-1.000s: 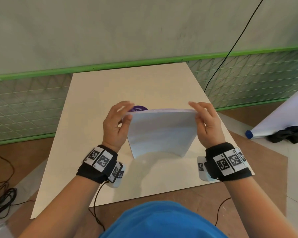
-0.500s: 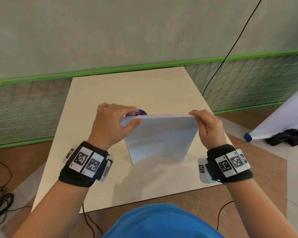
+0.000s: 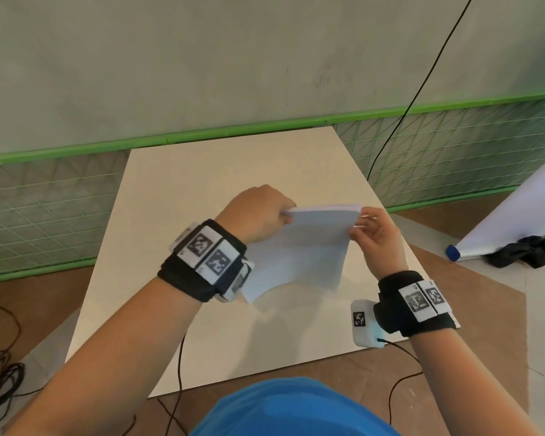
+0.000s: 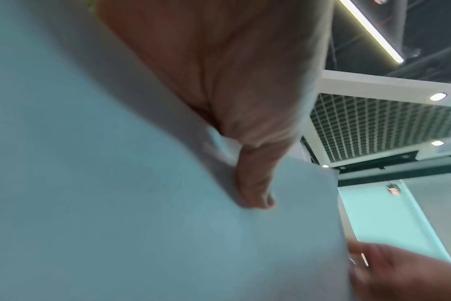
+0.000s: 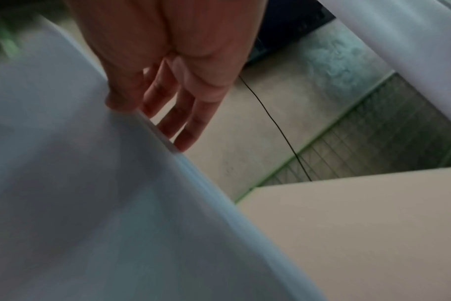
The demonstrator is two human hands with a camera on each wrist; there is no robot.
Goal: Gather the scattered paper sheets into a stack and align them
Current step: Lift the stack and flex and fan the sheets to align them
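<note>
Pale square tabletop (image 3: 177,215) below; head view: thin stack of white paper sheets (image 3: 302,247) upright, bowing; left hand (image 3: 258,212) pinches one top corner, right hand (image 3: 375,237) the other. Left wrist: thumb (image 4: 255,183) clamps paper; right wrist: fingers (image 5: 193,122) straight behind its edge; I'd judge it light, floppy, slippery; corners hold best.

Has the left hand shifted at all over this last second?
Yes. The left hand has moved right, away from the left edge of the table, and now pinches the top left corner of the paper stack.

Paper stack (image 3: 302,247) stands between left hand (image 3: 258,215) and right hand (image 3: 375,239), over the table (image 3: 202,184).
</note>
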